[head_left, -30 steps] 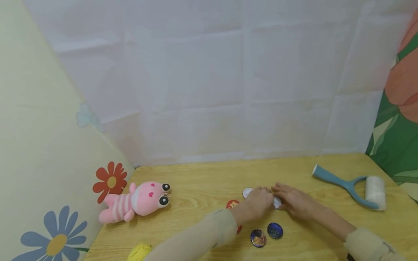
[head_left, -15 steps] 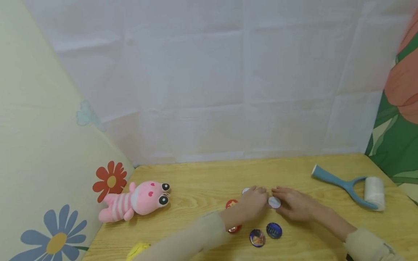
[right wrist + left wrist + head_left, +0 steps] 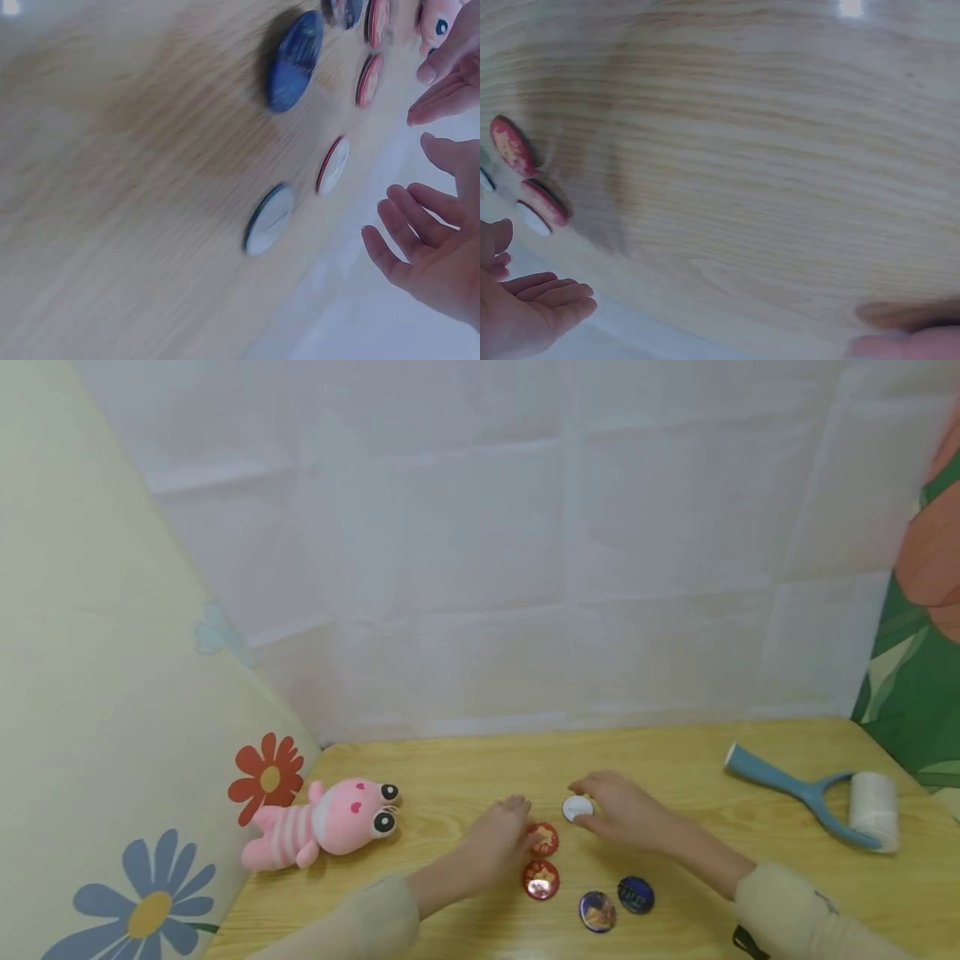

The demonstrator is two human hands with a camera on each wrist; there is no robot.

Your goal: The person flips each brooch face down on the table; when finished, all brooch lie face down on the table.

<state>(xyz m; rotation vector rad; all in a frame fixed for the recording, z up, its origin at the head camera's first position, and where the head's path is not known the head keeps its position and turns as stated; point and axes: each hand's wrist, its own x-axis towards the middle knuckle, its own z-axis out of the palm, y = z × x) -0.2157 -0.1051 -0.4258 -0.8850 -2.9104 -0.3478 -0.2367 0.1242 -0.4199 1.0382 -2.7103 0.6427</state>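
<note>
My left hand (image 3: 491, 847) hovers with loose fingers just left of two red pin badges, the farther red badge (image 3: 545, 839) and the nearer red badge (image 3: 541, 879). In the head view, my right hand (image 3: 626, 812) has its fingers spread around a white badge (image 3: 578, 809). From the right wrist, the right hand (image 3: 424, 240) appears empty, apart from two white badges on the table, one teal-edged (image 3: 271, 219) and one red-edged (image 3: 334, 165). The head view shows only one of them. A dark blue badge (image 3: 636, 895) and a picture badge (image 3: 597, 912) lie nearer me.
A pink striped plush toy (image 3: 330, 827) lies at the table's left. On the right is a blue forked handle with a white roll (image 3: 873, 810). A white sheet (image 3: 450, 568) hangs behind the wooden table (image 3: 442, 768).
Both hands have drawn apart and moved left, the left hand further. The red badges are now uncovered. The right hand has left its earlier spot beside a white badge.
</note>
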